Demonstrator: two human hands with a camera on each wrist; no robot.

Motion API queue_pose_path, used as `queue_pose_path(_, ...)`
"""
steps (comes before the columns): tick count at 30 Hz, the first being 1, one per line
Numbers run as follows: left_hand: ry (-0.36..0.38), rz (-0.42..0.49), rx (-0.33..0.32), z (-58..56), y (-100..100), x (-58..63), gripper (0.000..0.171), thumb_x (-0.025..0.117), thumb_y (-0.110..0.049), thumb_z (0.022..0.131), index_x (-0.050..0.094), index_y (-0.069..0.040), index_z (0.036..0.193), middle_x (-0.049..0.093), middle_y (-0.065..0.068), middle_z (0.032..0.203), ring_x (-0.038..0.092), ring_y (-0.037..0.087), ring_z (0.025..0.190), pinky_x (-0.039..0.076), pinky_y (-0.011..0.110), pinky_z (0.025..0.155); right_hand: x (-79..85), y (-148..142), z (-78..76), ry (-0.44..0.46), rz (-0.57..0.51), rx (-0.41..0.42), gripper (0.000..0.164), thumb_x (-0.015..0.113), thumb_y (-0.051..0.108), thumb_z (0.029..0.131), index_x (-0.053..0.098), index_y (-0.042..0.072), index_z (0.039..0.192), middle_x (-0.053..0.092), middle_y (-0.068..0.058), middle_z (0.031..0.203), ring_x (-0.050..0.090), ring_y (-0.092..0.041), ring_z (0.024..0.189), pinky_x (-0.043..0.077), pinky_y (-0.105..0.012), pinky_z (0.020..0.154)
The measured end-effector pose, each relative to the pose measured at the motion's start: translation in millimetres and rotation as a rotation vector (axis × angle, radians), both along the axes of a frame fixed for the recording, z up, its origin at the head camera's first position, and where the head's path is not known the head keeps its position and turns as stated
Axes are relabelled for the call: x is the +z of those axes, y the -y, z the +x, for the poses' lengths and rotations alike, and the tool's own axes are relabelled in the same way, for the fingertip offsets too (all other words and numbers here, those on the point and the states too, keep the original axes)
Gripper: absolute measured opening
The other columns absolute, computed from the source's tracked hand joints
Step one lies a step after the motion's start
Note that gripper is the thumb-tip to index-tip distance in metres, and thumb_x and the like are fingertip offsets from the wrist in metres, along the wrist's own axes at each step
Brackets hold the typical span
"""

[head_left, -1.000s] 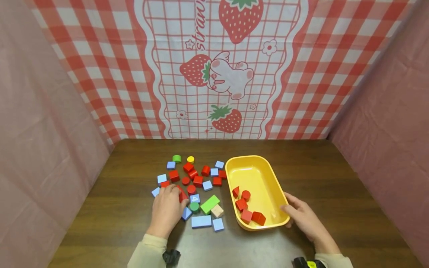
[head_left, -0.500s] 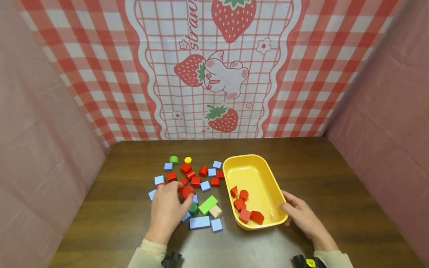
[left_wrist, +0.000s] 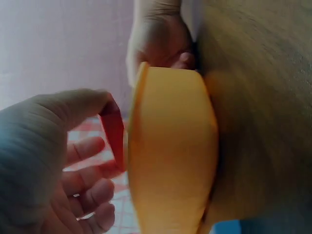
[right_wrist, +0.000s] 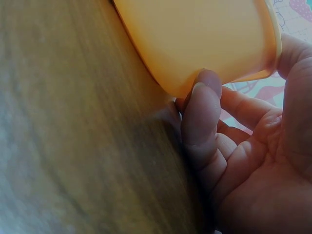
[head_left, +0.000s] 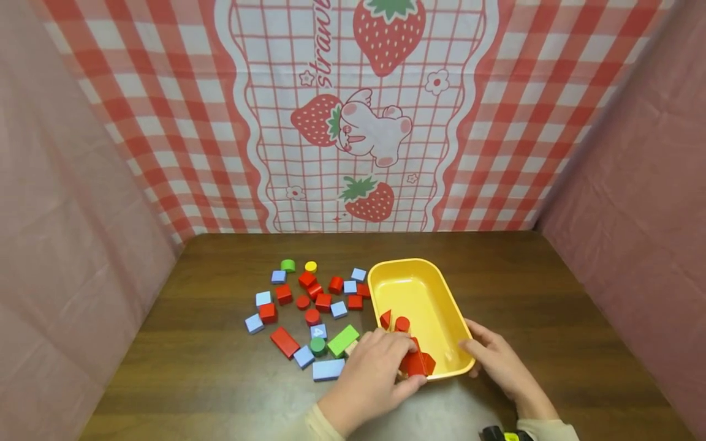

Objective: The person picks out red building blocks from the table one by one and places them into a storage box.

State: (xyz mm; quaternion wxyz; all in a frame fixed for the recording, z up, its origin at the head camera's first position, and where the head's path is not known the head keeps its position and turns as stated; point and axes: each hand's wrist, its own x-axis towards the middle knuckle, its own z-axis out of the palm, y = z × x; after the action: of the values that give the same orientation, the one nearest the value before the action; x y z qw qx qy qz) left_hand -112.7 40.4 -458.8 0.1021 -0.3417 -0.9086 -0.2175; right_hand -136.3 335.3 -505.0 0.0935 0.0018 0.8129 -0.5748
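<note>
My left hand [head_left: 377,373] is over the near left rim of a yellow plastic tray [head_left: 453,303]. Between thumb and index finger it pinches a red toy block [left_wrist: 113,134], which in the left wrist view stands beside the tray's rim. Red blocks lie inside the tray, among them a round one [head_left: 402,323] and a pointed one [head_left: 385,318]; my left hand partly covers the others. At the tray's near right corner, my right hand [head_left: 504,364] grips the rim with the thumb over it and the fingers [right_wrist: 202,117] against the outer wall.
Left of the tray, loose blocks are scattered on the dark wooden table [head_left: 551,306]. They include a long red block [head_left: 285,342], a long blue block [head_left: 328,370], a light green block [head_left: 343,341] and a dark green cylinder [head_left: 317,346]. A checked cloth [head_left: 209,122] hangs behind.
My left hand has lifted a red block from the scattered pile and carried it right to the tray. The right hand has stayed on the tray's corner.
</note>
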Motion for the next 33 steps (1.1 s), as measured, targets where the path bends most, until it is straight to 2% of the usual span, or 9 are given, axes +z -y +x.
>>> queue_pose_path(7, 0.122, -0.095, 0.047, -5.2, -12.1, -10.2, 0.032, 0.064, -0.053, 0.104, 0.068, -0.023, 0.115, 0.068, -0.011, 0.100, 0.047, 0.011, 0.093, 0.044, 0.025, 0.087, -0.4, 1.4, -0.2, -0.011, -0.012, 0.007, 0.058, 0.061, 0.012, 0.104, 0.044, -0.009, 0.155, 0.071, -0.011, 0.084, 0.059, -0.015, 0.055, 0.056, -0.032, 0.053)
queue_pose_path(10, 0.092, -0.116, 0.063, -6.4, -13.3, -11.9, 0.030, 0.062, -0.052, 0.105, 0.070, -0.023, 0.113, 0.072, -0.010, 0.101, 0.046, 0.012, 0.091, 0.041, 0.026, 0.083, 0.5, 1.6, -0.2, -0.013, -0.014, 0.007, 0.057, 0.061, 0.011, 0.103, 0.045, -0.008, 0.155, 0.070, -0.011, 0.084, 0.059, -0.014, 0.055, 0.055, -0.032, 0.053)
queue_pose_path(14, 0.077, -0.111, 0.153, -9.3, -15.3, -10.1, 0.027, 0.067, -0.047, 0.102, 0.075, -0.023, 0.112, 0.078, -0.007, 0.109, 0.045, 0.015, 0.085, 0.036, 0.027, 0.077, 1.1, 1.7, -0.5, -0.004, -0.023, 0.005, 0.057, 0.060, 0.010, 0.103, 0.044, -0.009, 0.155, 0.070, -0.011, 0.085, 0.059, -0.014, 0.056, 0.055, -0.031, 0.053)
queue_pose_path(19, 0.075, -0.116, 0.271, -19.5, -19.4, -6.0, 0.014, 0.076, -0.035, 0.097, 0.082, -0.023, 0.094, 0.078, -0.007, 0.084, 0.040, 0.015, 0.069, 0.028, 0.026, 0.065, 0.8, 1.5, -1.3, 0.011, -0.022, 0.002, 0.058, 0.060, 0.011, 0.104, 0.043, -0.009, 0.156, 0.070, -0.011, 0.087, 0.059, -0.014, 0.057, 0.055, -0.031, 0.053)
queue_pose_path(22, 0.052, -0.216, 0.295, -23.8, -21.9, -5.4, 0.027, 0.074, -0.039, 0.098, 0.080, -0.023, 0.078, 0.072, -0.007, 0.072, 0.042, 0.016, 0.067, 0.029, 0.028, 0.063, 0.1, 1.7, -1.5, 0.013, -0.020, 0.006, 0.059, 0.060, 0.011, 0.105, 0.042, -0.010, 0.156, 0.071, -0.012, 0.089, 0.059, -0.014, 0.057, 0.055, -0.031, 0.053)
queue_pose_path(26, 0.083, -0.329, 0.263, -23.8, -23.4, -7.3, 0.045, 0.062, -0.055, 0.104, 0.080, -0.020, 0.081, 0.073, -0.005, 0.084, 0.049, 0.019, 0.076, 0.038, 0.033, 0.072, 0.0, 2.2, -1.4, 0.017, -0.019, 0.007, 0.059, 0.060, 0.012, 0.105, 0.042, -0.010, 0.156, 0.071, -0.011, 0.088, 0.059, -0.014, 0.056, 0.055, -0.031, 0.053)
queue_pose_path(29, 0.092, -0.283, 0.229, -20.4, -19.1, -6.8, 0.043, 0.060, -0.057, 0.105, 0.081, -0.020, 0.104, 0.077, -0.004, 0.109, 0.055, 0.020, 0.089, 0.043, 0.033, 0.080, 0.3, 2.4, -1.2, 0.023, -0.015, 0.002, 0.059, 0.060, 0.012, 0.104, 0.042, -0.010, 0.156, 0.071, -0.011, 0.086, 0.058, -0.014, 0.056, 0.055, -0.031, 0.053)
queue_pose_path(33, 0.054, -0.167, 0.230, -13.1, 2.6, 5.1, 0.038, 0.065, -0.050, 0.104, 0.076, -0.021, 0.126, 0.073, -0.001, 0.133, 0.063, 0.020, 0.107, 0.051, 0.034, 0.089, 0.0, 2.6, -0.6, 0.017, -0.019, -0.005, 0.059, 0.060, 0.011, 0.104, 0.043, -0.010, 0.156, 0.071, -0.011, 0.085, 0.058, -0.014, 0.056, 0.055, -0.031, 0.053)
